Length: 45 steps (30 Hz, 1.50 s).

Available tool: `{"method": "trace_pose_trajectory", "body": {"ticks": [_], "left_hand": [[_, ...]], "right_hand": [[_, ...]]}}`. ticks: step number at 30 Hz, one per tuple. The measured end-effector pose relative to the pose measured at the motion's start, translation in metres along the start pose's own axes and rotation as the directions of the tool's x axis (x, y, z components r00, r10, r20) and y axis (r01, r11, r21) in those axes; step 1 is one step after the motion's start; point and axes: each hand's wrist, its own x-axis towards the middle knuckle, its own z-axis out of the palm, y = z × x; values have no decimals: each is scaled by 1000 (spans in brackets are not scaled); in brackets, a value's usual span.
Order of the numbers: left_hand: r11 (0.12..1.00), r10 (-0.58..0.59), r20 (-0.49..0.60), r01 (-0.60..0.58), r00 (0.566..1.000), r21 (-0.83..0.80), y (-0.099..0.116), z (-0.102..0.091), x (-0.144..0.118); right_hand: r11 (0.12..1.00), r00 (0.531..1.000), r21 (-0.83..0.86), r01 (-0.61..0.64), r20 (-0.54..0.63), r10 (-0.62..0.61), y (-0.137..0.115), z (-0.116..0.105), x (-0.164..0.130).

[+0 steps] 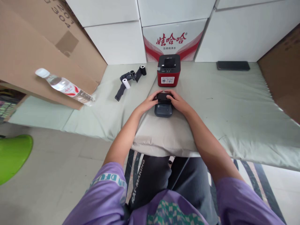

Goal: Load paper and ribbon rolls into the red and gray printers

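— Two hands were on the same thing, weren't they?

— Yes. The left hand (150, 101) and the right hand (177, 101) both gripped the small dark printer (163, 109), which lay on the pale cloth (234, 103) near the person, just in front of the red printer (168, 70).

— Why from both sides?

— My reading is that it steadied the device while the thumbs worked on its black top part (163, 97). Each hand was curled closed around a far corner of the casing, fingers wrapped over the edge, thumbs on top. Whether that top part was a lid being pressed or lifted, I could not tell.

— And the wrists?

— Resting low, forearms laid over the near edge of the cloth, so the device took the pressure against the surface rather than being lifted.

— What else lay about?

— To the far left, a white paper roll (126, 83) among loose black ribbon spools (133, 76), within reach but apart from the hands. A water bottle (65, 87) lay tilted against a brown carton (30, 53) farther left. A black phone (232, 65) sat flat at the far right, well apart. White boxes (117, 40) stood stacked along the far edge, one printed in red (172, 40), right behind the red printer. A green stool (11, 156) showed at the near left.
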Motion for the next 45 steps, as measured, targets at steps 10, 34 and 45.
{"method": "trace_pose_trajectory", "body": {"ticks": [10,34,45], "left_hand": [[991,12,-2,-12,1000,-130,11,4,2],[961,-171,-398,63,901,-269,17,11,8],[953,-189,-388,74,902,-293,18,12,9]], "right_hand": [[996,992,-76,53,-115,-61,-6,10,-6],[869,719,-389,-306,-693,-57,-52,23,-31],[727,606,-334,-600,-783,141,3,-88,57]]}}
